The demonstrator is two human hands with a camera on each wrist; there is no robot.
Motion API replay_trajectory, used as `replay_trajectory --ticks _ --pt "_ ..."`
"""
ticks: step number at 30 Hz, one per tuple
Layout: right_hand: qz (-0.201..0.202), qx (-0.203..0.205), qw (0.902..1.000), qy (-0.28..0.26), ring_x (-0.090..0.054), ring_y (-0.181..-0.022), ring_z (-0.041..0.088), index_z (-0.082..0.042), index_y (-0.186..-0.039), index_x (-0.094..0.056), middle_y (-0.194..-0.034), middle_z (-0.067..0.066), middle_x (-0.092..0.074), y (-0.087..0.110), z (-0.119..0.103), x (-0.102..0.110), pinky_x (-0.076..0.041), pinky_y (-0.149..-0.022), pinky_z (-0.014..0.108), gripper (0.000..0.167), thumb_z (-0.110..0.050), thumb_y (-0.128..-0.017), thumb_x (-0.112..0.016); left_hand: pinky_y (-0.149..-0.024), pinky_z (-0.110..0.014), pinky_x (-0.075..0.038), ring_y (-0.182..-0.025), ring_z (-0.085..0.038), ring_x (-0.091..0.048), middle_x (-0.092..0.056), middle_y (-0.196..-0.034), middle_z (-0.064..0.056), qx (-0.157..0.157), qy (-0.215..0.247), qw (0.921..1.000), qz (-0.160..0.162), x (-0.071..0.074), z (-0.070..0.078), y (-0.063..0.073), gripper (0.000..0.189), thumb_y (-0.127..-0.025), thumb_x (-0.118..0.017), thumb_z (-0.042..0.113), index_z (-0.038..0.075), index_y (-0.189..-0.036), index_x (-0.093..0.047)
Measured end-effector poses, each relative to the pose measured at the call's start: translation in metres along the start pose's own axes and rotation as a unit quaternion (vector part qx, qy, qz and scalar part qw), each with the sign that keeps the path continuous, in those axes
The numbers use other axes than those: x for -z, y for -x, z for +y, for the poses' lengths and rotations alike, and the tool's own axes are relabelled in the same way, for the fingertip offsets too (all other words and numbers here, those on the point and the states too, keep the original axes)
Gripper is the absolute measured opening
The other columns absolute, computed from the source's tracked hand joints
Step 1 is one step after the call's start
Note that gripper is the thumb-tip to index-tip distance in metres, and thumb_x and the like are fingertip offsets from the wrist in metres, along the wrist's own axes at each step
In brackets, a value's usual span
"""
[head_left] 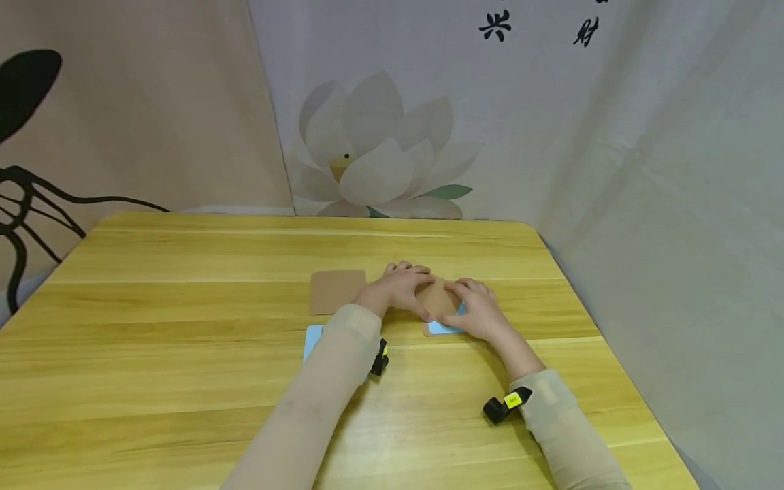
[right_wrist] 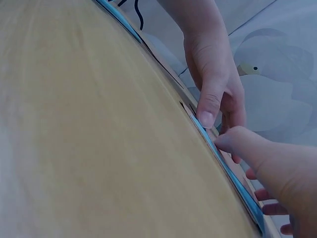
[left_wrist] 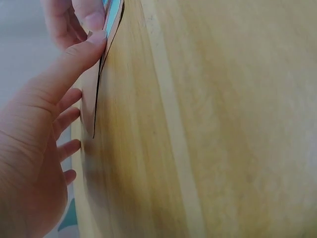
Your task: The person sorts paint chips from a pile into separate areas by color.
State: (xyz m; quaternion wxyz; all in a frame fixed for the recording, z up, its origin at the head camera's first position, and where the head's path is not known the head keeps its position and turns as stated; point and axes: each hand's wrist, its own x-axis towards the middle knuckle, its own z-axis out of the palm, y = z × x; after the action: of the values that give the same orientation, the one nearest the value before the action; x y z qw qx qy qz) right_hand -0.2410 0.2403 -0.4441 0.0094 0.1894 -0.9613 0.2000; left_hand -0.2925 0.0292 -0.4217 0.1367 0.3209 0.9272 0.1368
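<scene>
Both hands hold a brown cardboard square [head_left: 437,299] by its edges, turned at an angle over a blue card [head_left: 446,329]. My left hand [head_left: 401,289] has its thumb at the near left edge and its fingers at the far edge. From the other side my right hand [head_left: 480,309] grips the square between thumb and forefinger. Another brown layer peeks out beneath the blue card at its near left corner. In the left wrist view, the left thumb [left_wrist: 74,64] lies against the cardboard, close to the right hand's fingertips.
Left of the hands lies another brown square [head_left: 337,292] on the wooden table [head_left: 153,361]. A blue card [head_left: 312,339] nearer me is partly covered by the left forearm. Behind the table hangs a curtain [head_left: 520,136] with a flower print; a black metal stand [head_left: 24,197] is at far left.
</scene>
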Motion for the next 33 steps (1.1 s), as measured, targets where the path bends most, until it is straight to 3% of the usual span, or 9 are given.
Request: replay_trajectory --ticks 11,25,33 --pt "-0.033 0.015 0.9988 -0.032 -0.03 -0.13 0.038 -0.012 -0.144 -0.046 -0.142 0.018 -0.038 0.003 -0.003 0.004 -0.018 -0.104 0.059 0.082 -0.05 -0.077 -0.074 -0.105 -0.043 -0.02 -0.131 -0.023 -0.029 -0.035 -0.148 0.002 -0.009 -0.013 0.9994 0.031 -0.005 -0.001 0.002 0.092 -0.07 -0.07 0.069 0.022 -0.145 -0.044" --pt "-0.024 0.028 0.9987 -0.036 -0.034 -0.125 0.041 -0.007 -0.143 -0.045 -0.14 0.021 -0.037 0.003 -0.008 0.006 -0.028 -0.1 0.059 0.084 -0.04 -0.074 -0.079 -0.101 -0.041 -0.024 -0.128 -0.021 -0.032 -0.037 -0.146 0.001 -0.02 -0.014 0.999 0.038 -0.006 -0.003 0.006 0.094 -0.069 -0.071 0.068 0.021 -0.146 -0.043" --pt "-0.024 0.04 0.9985 -0.026 -0.035 -0.125 0.04 -0.004 -0.143 -0.044 -0.141 0.02 -0.037 0.004 -0.004 0.013 -0.035 -0.098 0.055 0.086 -0.038 -0.073 -0.08 -0.106 -0.04 -0.021 -0.128 -0.02 -0.032 -0.041 -0.141 -0.002 -0.048 -0.068 0.9947 0.061 -0.004 0.002 0.007 0.094 -0.069 -0.067 0.072 0.018 -0.143 -0.046"
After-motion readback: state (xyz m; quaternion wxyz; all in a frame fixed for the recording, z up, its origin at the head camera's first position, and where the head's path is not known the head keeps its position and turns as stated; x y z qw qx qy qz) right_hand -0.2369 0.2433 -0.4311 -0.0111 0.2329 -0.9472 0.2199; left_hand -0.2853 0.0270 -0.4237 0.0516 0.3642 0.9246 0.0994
